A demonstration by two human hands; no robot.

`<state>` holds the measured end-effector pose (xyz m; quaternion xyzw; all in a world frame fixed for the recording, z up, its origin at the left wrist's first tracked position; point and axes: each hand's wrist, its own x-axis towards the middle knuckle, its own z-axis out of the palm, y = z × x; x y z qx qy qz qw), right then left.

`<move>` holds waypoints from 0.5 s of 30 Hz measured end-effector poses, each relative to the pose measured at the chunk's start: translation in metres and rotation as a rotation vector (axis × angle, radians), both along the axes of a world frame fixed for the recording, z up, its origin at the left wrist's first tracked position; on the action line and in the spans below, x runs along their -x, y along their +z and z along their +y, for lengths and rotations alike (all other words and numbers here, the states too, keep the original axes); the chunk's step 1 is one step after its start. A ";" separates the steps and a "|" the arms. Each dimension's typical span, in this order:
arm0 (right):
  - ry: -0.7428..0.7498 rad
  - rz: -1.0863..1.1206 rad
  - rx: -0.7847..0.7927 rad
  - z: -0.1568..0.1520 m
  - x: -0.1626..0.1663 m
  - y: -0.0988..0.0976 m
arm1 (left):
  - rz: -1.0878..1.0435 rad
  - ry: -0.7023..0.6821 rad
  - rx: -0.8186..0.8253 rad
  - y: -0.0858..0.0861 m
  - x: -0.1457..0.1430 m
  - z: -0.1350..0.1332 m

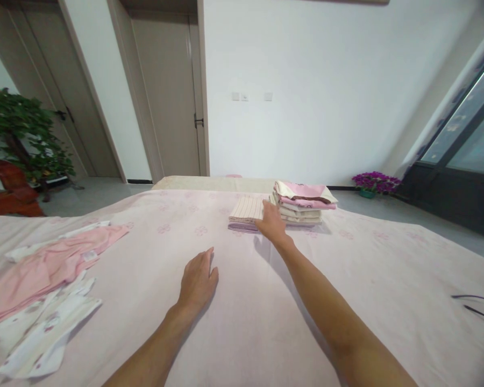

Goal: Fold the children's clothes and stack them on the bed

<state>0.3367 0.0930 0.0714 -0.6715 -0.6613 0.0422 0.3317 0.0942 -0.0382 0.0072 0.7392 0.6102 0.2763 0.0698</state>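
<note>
My right hand (pixel 271 221) reaches forward to the right edge of a low pile of folded striped cloth (pixel 246 208), cream with thin lines over a mauve layer. Its thumb and fingers are apart, and it seems to touch the pile's edge. Just right of that hand stands a taller stack of folded clothes (pixel 304 204), cream below and pink with a brown trim on top. My left hand (pixel 198 278) is over the bed sheet nearer to me, holding nothing, fingers stretched out and thumb apart. Whether its palm touches the sheet is hidden.
Unfolded clothes lie at the left: a pink garment (pixel 56 263) and a white printed garment (pixel 48 328). Dark thin cords or straps (pixel 478 303) lie at the right edge. The pale pink sheet (pixel 242 333) covers the broad surface. Beyond are a wall, doors and potted plants.
</note>
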 end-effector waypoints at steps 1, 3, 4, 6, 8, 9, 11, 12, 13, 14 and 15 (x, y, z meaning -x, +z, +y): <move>0.045 -0.128 0.019 -0.004 0.001 -0.007 | 0.009 -0.006 -0.003 0.000 0.000 0.000; 0.112 -0.268 0.050 -0.009 0.003 -0.022 | 0.029 -0.016 -0.002 0.000 -0.001 0.001; 0.129 -0.305 0.051 -0.009 0.003 -0.031 | 0.038 -0.021 0.001 0.000 -0.001 0.001; 0.138 -0.335 0.019 -0.005 0.001 -0.045 | 0.048 -0.028 0.008 0.000 -0.002 0.001; 0.141 -0.337 -0.035 0.001 -0.003 -0.054 | 0.049 -0.029 0.010 0.000 -0.002 0.001; 0.146 -0.335 -0.060 0.005 -0.005 -0.057 | 0.048 -0.027 0.009 0.000 -0.002 0.001; 0.166 -0.329 -0.097 0.011 -0.009 -0.060 | 0.049 -0.022 0.008 0.000 -0.003 0.000; 0.185 -0.325 -0.115 0.015 -0.012 -0.060 | 0.051 -0.020 0.009 0.001 -0.003 0.000; 0.210 -0.322 -0.133 0.018 -0.015 -0.061 | 0.054 -0.020 0.010 0.001 -0.003 0.000; 0.240 -0.320 -0.150 0.021 -0.018 -0.061 | 0.059 -0.021 0.010 0.001 -0.003 0.000; 0.272 -0.320 -0.165 0.025 -0.021 -0.062 | 0.063 -0.022 0.011 0.001 -0.003 0.000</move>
